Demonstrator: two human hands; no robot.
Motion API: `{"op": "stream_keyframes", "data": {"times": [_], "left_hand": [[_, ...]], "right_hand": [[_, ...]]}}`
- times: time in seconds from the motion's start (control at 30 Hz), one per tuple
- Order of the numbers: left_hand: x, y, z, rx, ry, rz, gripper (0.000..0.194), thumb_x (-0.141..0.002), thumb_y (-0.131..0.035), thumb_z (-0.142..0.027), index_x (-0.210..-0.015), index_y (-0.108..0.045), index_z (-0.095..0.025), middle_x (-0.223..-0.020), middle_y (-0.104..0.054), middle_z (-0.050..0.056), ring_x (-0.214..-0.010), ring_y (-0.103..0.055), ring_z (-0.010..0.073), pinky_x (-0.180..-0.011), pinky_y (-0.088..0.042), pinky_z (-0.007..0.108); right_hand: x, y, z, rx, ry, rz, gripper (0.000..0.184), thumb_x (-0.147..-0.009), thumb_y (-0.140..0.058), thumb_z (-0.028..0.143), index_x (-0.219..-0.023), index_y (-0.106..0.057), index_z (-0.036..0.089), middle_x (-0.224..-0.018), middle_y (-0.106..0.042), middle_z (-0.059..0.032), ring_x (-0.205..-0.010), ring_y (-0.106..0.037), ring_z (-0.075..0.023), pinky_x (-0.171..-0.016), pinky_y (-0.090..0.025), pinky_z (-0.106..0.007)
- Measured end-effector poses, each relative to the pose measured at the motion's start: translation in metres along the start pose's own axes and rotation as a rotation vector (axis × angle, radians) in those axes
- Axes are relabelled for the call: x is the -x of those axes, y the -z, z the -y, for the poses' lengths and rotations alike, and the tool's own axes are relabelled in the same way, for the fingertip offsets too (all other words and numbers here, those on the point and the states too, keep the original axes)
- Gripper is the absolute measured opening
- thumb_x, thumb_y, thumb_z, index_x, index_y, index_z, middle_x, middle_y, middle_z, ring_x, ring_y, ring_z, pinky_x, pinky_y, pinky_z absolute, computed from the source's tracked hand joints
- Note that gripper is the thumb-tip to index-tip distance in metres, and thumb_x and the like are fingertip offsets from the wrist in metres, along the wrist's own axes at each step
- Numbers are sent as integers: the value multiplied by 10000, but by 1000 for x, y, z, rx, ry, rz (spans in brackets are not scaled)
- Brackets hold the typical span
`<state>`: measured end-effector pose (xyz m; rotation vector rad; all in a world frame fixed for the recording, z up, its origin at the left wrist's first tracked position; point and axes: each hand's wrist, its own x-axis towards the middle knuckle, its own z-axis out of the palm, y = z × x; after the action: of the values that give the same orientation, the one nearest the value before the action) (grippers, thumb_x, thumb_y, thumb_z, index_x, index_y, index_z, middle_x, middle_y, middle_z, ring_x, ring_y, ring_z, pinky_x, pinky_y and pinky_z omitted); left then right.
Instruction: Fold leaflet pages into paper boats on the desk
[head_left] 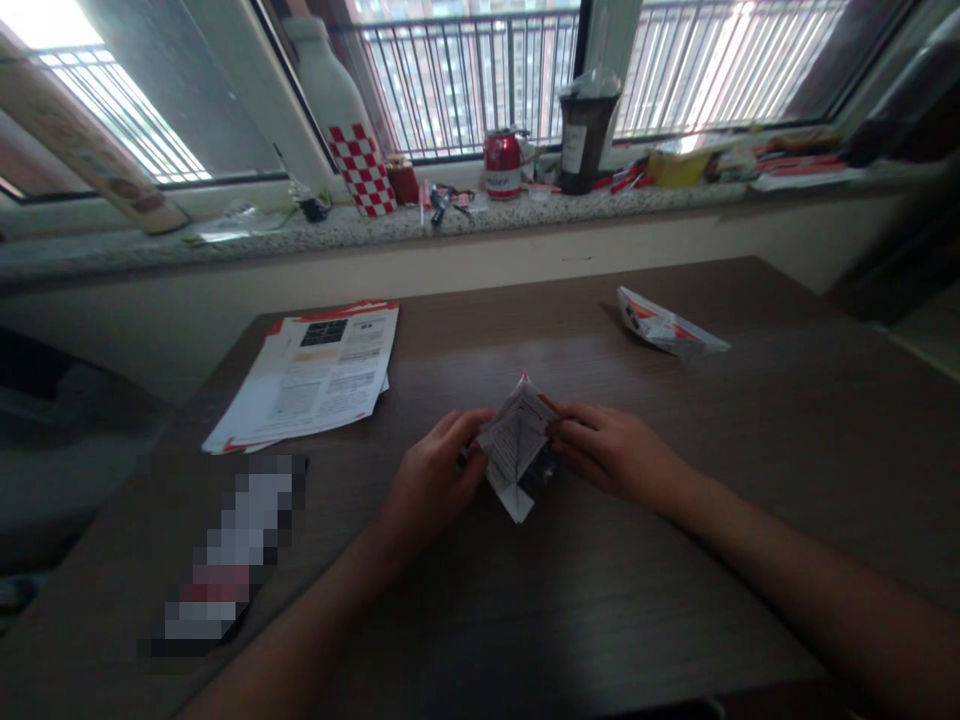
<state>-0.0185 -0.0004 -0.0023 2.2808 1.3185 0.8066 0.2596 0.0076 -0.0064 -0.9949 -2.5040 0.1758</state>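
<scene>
A folded sheet of printed paper (517, 440), roughly diamond-shaped with creases across its middle, is between my two hands just above the brown table (480, 620). On its left corner my left hand (439, 465) is closed, thumb and fingers pinching the edge. My right hand (611, 450) grips the right corner the same way, near a dark printed patch. A second piece of folded paper (667, 325), long and pointed with orange and white print, rests on the table at the far right, apart from my hands.
Several printed sheets (330, 370) lie stacked at the table's back left. A blurred-out rectangular object (232, 550) lies in front of them. On the windowsill (247, 238) stand a checkered bottle (360, 165), a red can (502, 165) and a dark drink cup (583, 140).
</scene>
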Motion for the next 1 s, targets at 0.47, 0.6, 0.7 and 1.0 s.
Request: {"op": "stream_keyframes", "data": {"times": [0.47, 0.6, 0.7, 1.0], "left_hand": [[1, 0, 7, -16, -2, 39, 240, -1056, -481, -168, -1229, -626, -250, -1124, -695, 48, -939, -698, 191, -807, -542, 310], [-2, 3, 13, 35, -54, 110, 282, -1056, -476, -152, -1276, -622, -251, -1219, -659, 64, -1047, -682, 195, -903, -552, 331], [-4, 6, 18, 42, -95, 138, 324, -1055, -473, -145, -1335, -597, -250, -1266, -644, 81, -1124, -662, 212, -977, -547, 376], [-3, 5, 28, -15, -166, 150, 349, -1006, -513, -94, -1285, -648, -253, -1279, -638, 93, -1155, -654, 238, -1004, -555, 440]], "right_hand": [[9, -13, -5, -418, -270, -142, 260, -1033, -537, 250, -1291, -506, 230, -1168, -780, -93, -995, -777, -225, -819, -621, -356], [7, -10, -8, -433, -248, -101, 283, -1047, -517, 223, -1324, -575, 231, -1225, -760, -84, -1030, -764, -204, -885, -619, -358], [7, -9, -10, -419, -193, -94, 284, -1061, -512, 225, -1324, -620, 233, -1262, -751, -87, -1127, -736, -213, -955, -605, -377], [9, -10, -14, -405, -55, -102, 335, -1057, -505, 172, -1340, -659, 263, -1360, -697, -96, -1258, -670, -225, -1057, -563, -445]]}}
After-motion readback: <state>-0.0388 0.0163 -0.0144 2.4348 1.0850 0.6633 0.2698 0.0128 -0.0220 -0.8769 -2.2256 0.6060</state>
